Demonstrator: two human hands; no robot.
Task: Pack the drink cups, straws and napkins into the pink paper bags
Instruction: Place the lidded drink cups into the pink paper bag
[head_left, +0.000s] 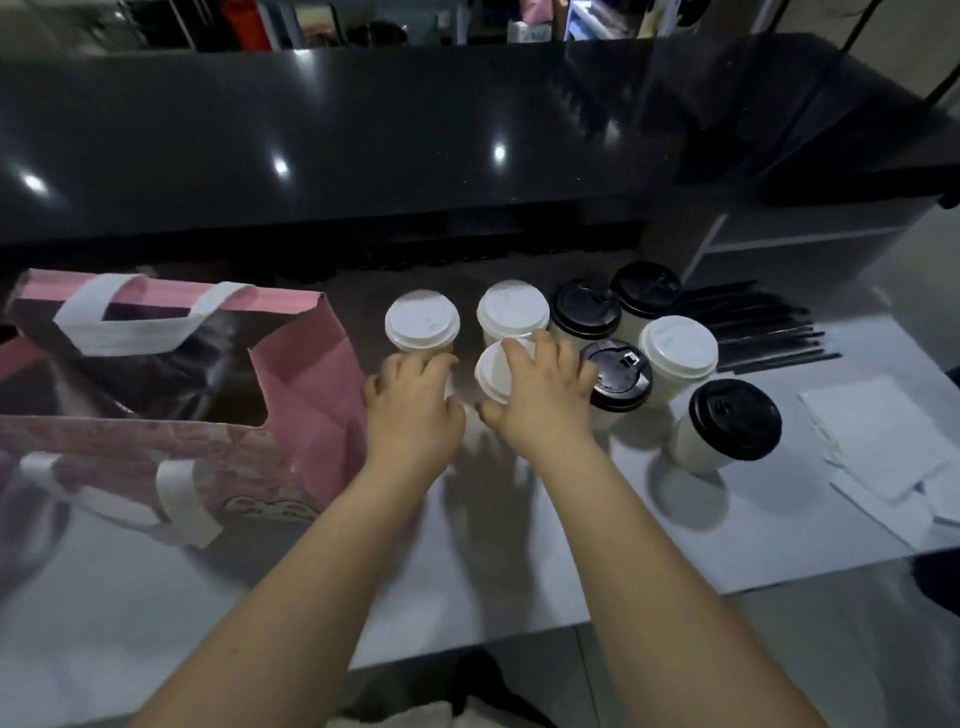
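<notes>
"What are the hands at?"

"Each curls over a lid. The right hand (545, 397) grips a white-lidded cup (496, 371); the left hand (415, 402) clasps a second cup (452, 388), mostly hidden. Seven other cups (678, 345) crowd just behind and beside them."

"Anything packed?"

"Nothing I can see. The pink bag (311, 379) gapes at the table's (519, 551) left edge, dark inside. Straws (769, 332) and napkins (878, 436) lie untouched along the right edge."

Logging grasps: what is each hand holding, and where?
Right hand grips a white-lidded cup by its lid, from above. Left hand grips a second cup's top, mostly hidden.
</notes>
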